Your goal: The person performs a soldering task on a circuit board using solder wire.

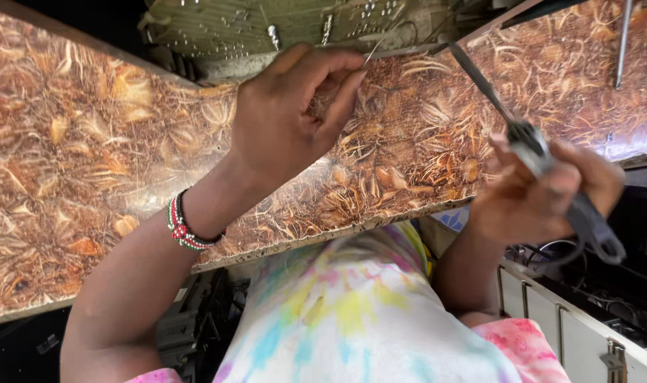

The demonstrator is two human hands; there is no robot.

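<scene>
I look down from the head camera onto a worktop (89,149) covered in a glossy brown and orange floral pattern, its pale chipped edge running diagonally across the view. My left hand (288,117), with a red, white and green beaded bracelet (181,225) on the wrist, is pinched shut, thumb and forefinger closed on a thin silvery wire (374,50) that pokes up and to the right from the fingertips. My right hand (543,191) is wrapped tight around the grey handle of a soldering iron (529,138), whose long dark shaft runs up and to the left, its tip ending just beside the far end of the wire. Both point toward a green circuit board (267,25) lying at the top of the view, beyond the far edge of the worktop, with small silver parts and pale printed markings on it. The iron's long axis slants from lower right to upper left; the wire slants the other way, so the two converge near the board's lower edge. The left hand is nearer the board. A slim metal rod (623,42) lies at the upper right. Below, I see a tie-dyed shirt (352,312) in pastel colours and a white cabinet (572,333) at right.
</scene>
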